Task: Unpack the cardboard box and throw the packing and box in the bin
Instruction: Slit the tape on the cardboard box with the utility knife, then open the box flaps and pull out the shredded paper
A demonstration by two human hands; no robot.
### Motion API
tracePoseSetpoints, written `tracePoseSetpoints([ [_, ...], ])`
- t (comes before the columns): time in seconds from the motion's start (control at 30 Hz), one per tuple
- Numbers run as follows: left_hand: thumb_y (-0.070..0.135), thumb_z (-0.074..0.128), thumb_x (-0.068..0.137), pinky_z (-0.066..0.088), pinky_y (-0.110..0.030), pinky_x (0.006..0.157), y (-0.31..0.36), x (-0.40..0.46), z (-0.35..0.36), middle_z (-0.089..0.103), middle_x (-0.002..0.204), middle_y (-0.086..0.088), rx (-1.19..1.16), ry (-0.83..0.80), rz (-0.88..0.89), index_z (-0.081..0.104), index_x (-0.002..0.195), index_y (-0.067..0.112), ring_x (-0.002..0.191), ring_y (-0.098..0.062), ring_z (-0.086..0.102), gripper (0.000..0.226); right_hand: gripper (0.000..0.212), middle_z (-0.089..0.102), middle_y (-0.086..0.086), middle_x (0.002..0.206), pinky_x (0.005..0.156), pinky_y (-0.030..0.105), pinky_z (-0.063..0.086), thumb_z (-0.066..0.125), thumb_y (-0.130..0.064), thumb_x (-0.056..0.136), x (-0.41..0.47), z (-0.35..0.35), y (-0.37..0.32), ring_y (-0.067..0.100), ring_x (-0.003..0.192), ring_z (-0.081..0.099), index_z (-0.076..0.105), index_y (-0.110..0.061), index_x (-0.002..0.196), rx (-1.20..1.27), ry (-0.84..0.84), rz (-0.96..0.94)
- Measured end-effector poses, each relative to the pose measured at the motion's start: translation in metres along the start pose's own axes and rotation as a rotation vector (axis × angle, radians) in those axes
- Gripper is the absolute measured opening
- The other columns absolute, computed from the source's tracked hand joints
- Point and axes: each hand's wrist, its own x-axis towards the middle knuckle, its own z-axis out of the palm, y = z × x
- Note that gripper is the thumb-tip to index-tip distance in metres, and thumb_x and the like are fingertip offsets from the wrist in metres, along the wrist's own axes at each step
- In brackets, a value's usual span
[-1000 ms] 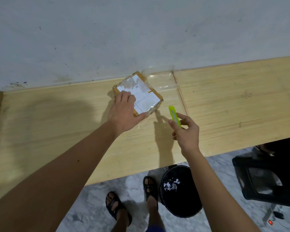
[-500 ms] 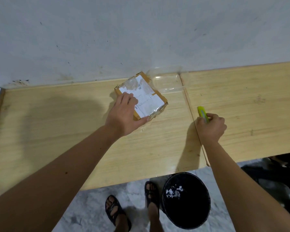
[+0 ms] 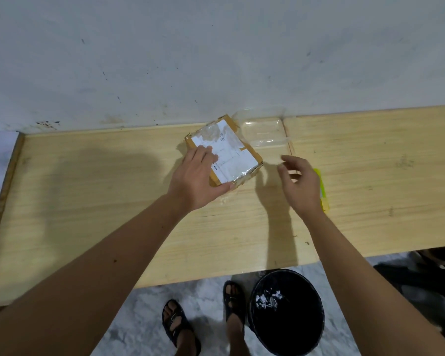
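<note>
Cardboard wrapped in clear tape makes up the box (image 3: 224,152), which lies flat on the counter (image 3: 88,201) close to the wall, turned at an angle, with a white label over most of its top. It is judged to be light and fairly stiff, small enough to be lifted in one hand, though the glossy tape may make the faces slippery. The corners and short edges, where bare cardboard shows, are judged the surest places to take hold; the crumpled tape at the near right corner looks like the place where peeling could be started.

The left hand (image 3: 198,178) rests on the near left part of the box, fingers laid straight across the label and thumb stretched along the near edge, so that the box is pressed down rather than gripped. The right hand (image 3: 299,181) hovers just to the right of the box, apart from it, fingers loosely spread and slightly curled, with nothing held. A yellow-green cutter (image 3: 321,188) lies on the counter just beyond that hand, partly hidden by it. A clear plastic sheet (image 3: 262,134) lies beside the far right edge of the box. The bin (image 3: 288,312) stands on the floor below the counter's near edge, beneath the right forearm.
</note>
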Motion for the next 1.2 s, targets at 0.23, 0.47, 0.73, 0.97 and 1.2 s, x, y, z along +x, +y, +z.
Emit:
tracePoseSetpoints([
  [0.23,0.066,0.070,0.077,0.053,-0.039,0.100,-0.016,-0.012,-0.007,0.063,0.132,-0.009,-0.043,0.069,0.108,0.065,0.128,0.005,0.127,-0.026,0.055,0.080,0.034,0.073,-0.007,0.124,0.096,0.015,0.051,0.062,-0.025,0.102,-0.001,0.027,-0.037,0.002,0.113,0.068,0.067,-0.017,0.135,0.146,-0.334,0.067],
  [0.47,0.036,0.068,0.079,0.051,-0.037,0.103,-0.066,-0.048,-0.034,0.060,0.141,-0.006,-0.039,0.082,0.143,0.063,0.132,0.010,0.125,-0.025,0.058,0.060,0.016,0.081,0.003,0.095,0.095,0.048,0.059,0.070,-0.014,0.096,-0.047,0.053,-0.049,0.021,0.091,0.078,0.077,-0.016,0.110,0.261,-0.487,0.117],
  [0.73,0.032,0.053,0.096,0.044,-0.040,0.113,-0.117,-0.083,-0.033,0.055,0.150,-0.007,-0.234,0.263,-0.218,0.055,0.142,0.007,0.138,-0.020,0.052,0.053,0.024,0.079,0.005,0.108,0.103,0.037,0.055,0.073,-0.010,0.092,-0.074,0.114,-0.081,0.021,0.107,0.074,0.075,-0.020,0.115,0.300,-0.687,0.075],
  [0.97,0.043,0.071,0.091,0.019,-0.029,0.126,-0.095,-0.084,-0.035,0.018,0.169,-0.008,-0.524,0.175,-0.439,0.016,0.161,0.007,0.157,-0.015,0.016,0.096,0.031,0.078,0.000,0.107,0.087,0.026,0.057,0.079,-0.008,0.087,-0.059,0.110,-0.097,0.008,0.103,0.072,0.075,-0.016,0.117,0.263,-0.559,0.005],
  [1.2,0.056,0.090,0.062,0.013,-0.024,0.124,-0.085,-0.080,-0.027,-0.002,0.172,0.007,-0.615,0.149,-0.494,-0.001,0.163,0.020,0.157,-0.004,0.002,0.141,0.074,0.053,-0.005,0.141,0.094,0.020,0.054,0.091,-0.016,0.075,-0.003,0.097,-0.098,0.004,0.126,0.055,0.057,-0.030,0.140,0.086,-0.506,-0.146],
])
